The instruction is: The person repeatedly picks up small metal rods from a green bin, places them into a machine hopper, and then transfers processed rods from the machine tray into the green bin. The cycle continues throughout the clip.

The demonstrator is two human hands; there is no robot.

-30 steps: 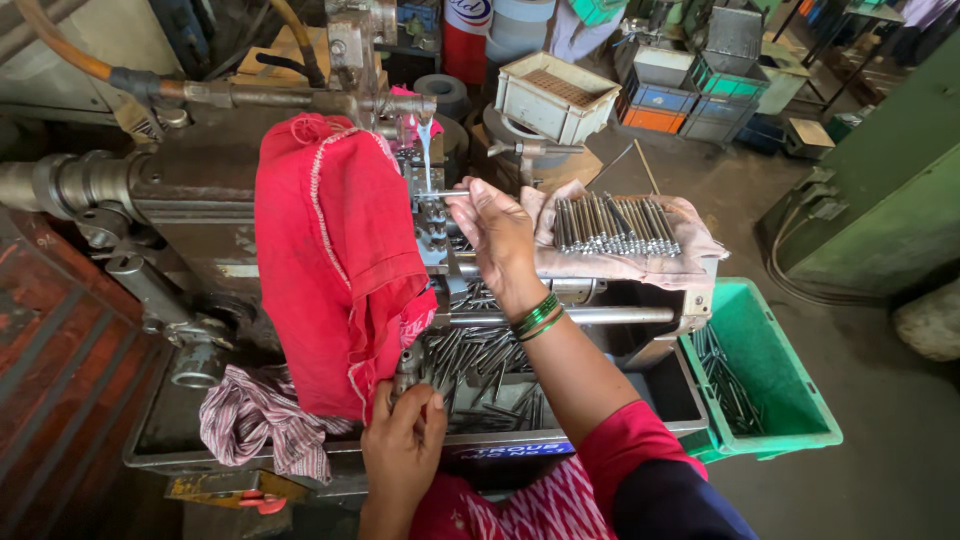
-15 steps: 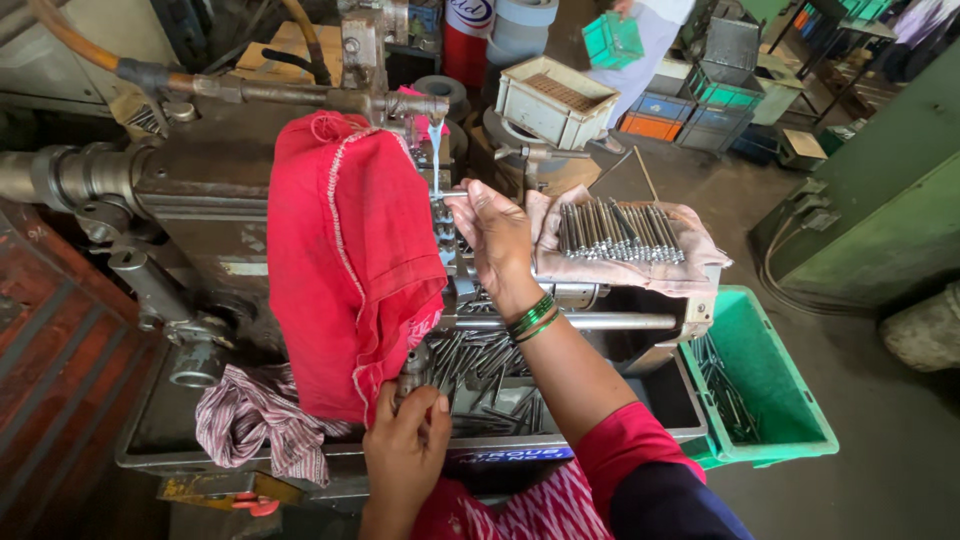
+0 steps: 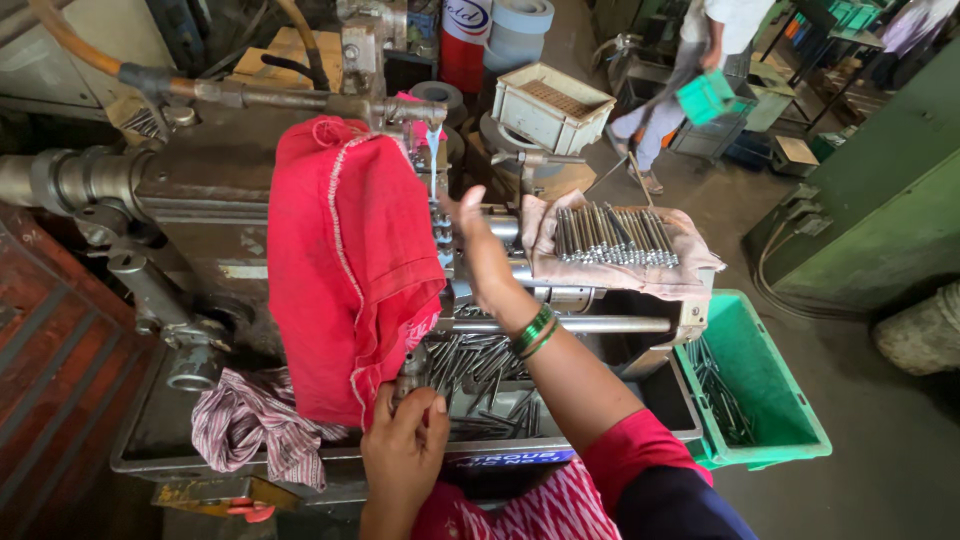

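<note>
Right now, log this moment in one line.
left hand: on lever knob | right hand: at machine, behind red cloth | rods: on cloth, right | green bin: beside

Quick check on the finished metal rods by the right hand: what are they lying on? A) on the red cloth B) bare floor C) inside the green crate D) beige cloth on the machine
D: the row of metal rods lies on a beige cloth spread atop the machine, just beyond the right hand; the green crate sits lower, to the side.
</note>
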